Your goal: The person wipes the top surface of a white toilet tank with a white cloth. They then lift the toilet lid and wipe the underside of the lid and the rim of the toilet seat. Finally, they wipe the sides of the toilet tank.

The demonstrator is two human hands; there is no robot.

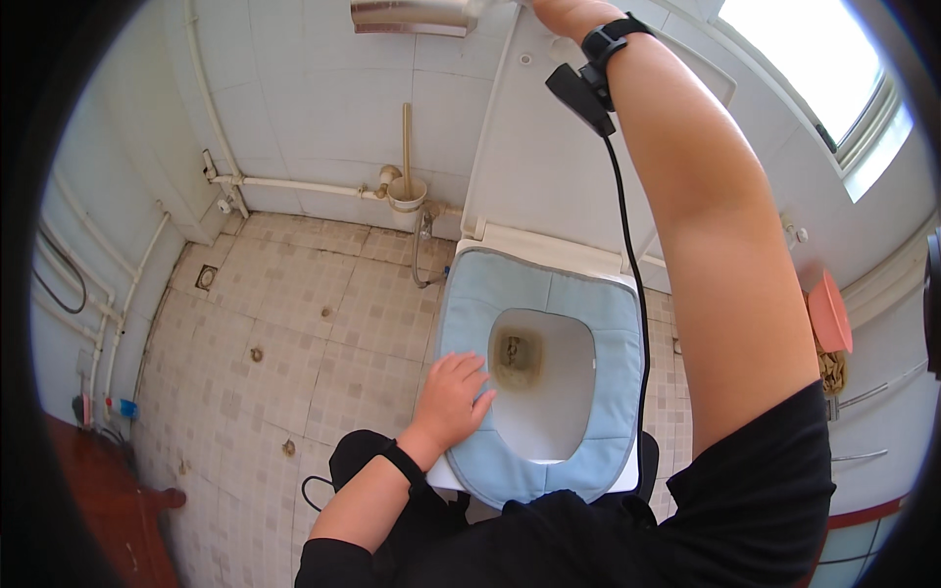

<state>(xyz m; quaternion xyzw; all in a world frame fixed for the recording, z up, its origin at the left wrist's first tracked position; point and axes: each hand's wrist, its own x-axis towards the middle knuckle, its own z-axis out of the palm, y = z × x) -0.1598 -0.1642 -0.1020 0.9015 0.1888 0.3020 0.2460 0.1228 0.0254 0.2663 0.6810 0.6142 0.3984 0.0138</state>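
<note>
My left hand (452, 400) lies palm down on the left side of a light blue fabric toilet seat cover (614, 345), thumb apart from the fingers, holding nothing. The cover fits around the opening of a white toilet bowl (551, 419), which has brownish stains and water at the bottom. My right arm reaches up past the raised toilet lid (544, 169). Only part of my right hand (562, 16) shows at the top edge; its fingers are cut off. Near it, a whitish, blurred thing (481, 7) touches the end of a metal paper holder (412, 18).
A toilet brush (406, 147) stands in a wall-mounted cup beside pipes (309, 184). A black cable (621, 191) runs from the device on my right wrist. Reddish wooden furniture (110, 507) stands at lower left. A pink basin (831, 312) is at right, below a window (809, 59).
</note>
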